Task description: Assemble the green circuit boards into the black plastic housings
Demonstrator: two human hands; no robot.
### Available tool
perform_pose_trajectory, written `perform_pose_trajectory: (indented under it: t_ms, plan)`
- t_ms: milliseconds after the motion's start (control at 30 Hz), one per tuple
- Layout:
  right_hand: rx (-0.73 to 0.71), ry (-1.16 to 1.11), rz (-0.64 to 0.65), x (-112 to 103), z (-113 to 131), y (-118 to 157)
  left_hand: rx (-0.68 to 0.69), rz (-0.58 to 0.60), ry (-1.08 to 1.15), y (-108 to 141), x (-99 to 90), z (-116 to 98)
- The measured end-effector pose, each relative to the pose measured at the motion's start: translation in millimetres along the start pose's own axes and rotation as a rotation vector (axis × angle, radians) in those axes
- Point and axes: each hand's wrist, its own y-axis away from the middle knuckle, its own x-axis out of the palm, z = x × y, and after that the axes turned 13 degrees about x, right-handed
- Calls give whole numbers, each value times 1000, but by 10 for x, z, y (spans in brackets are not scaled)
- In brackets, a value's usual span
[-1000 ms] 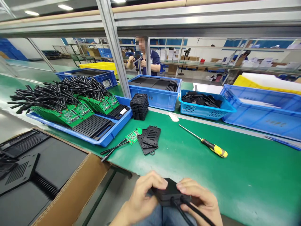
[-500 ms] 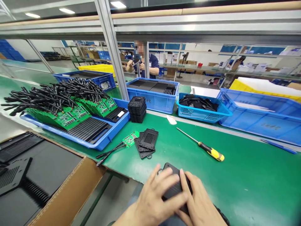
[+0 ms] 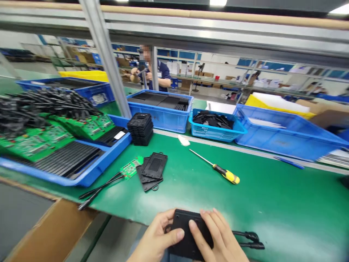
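Note:
Between my two hands, at the near edge of the green bench, is a flat black plastic case (image 3: 185,233) with short black cables (image 3: 247,236) coming out on its right. My left hand (image 3: 160,236) grips the case's left side, thumb on its upper face. My right hand (image 3: 215,236) wraps the right side, with one finger lying across the top face. Beyond them lie a few loose black case covers (image 3: 154,167), overlapping, and a green circuit board (image 3: 131,168) with two black leads. A yellow and black screwdriver (image 3: 226,174) rests to the right.
A blue tray (image 3: 81,178) at left holds several circuit boards and black panels. Behind stand a stack of black cases (image 3: 140,129), a blue bin (image 3: 160,118), a light-blue basket (image 3: 218,133) and a large blue bin (image 3: 283,140). A cardboard box (image 3: 57,229) is at lower left. A person (image 3: 163,72) works opposite.
My left hand has gone from spread over the case to gripping its left edge, uncovering more of its face. The cables now show at right. The view has turned to the right.

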Motion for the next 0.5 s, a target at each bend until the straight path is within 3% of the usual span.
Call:
perform_pose_trajectory:
  t_ms: [100,200,267,367,500]
  plan:
    - [198,24,138,-41,-294,-73,-7,72,76,-86,18,4]
    - [567,238,305,-12,-991,-31,59,102,72,-144,-21,-13]
    - [914,428,523,42,-1547,82,42,71,30,-152,-84,-21]
    - [1130,515,563,170,-2198,313,-5,21,-45,-131,-191,-8]
    - [1259,492,549,314,-2525,620,12,-9,-151,-67,-234,51]
